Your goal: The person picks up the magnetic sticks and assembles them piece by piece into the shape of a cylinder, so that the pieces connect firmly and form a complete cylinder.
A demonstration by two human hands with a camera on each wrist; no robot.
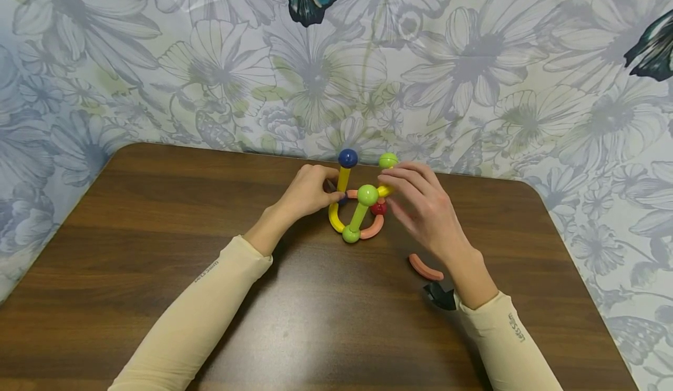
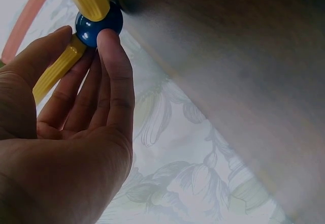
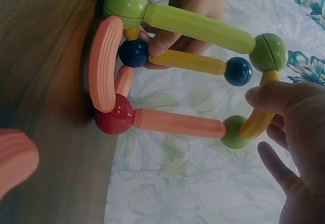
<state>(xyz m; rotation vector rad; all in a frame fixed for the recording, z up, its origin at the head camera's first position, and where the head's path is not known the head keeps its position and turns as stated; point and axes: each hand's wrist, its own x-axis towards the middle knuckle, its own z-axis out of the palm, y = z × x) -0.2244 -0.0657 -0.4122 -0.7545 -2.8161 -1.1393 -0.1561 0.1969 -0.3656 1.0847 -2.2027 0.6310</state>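
A frame of ribbed sticks and balls stands on the table's far side, between the hands. My left hand (image 1: 307, 189) pinches the lower blue ball (image 3: 133, 53) where an upright yellow stick (image 3: 188, 61) joins it. That stick carries another blue ball (image 1: 348, 158) on top. With thumb and fingers, my right hand (image 1: 426, 213) grips a curved yellow stick (image 3: 260, 122) that bridges two green balls at the top. A green stick (image 3: 200, 28) and a straight pink stick (image 3: 177, 123) stand below those balls. Curved pink stick (image 3: 104, 64) joins the base's green ball and red ball (image 3: 115, 115).
A loose curved pink stick (image 1: 425, 268) lies on the brown table (image 1: 158, 215) below the right hand. Beside the right wrist is a black object (image 1: 439, 296). A flower-patterned wall (image 1: 473, 87) rises right behind the table's far edge.
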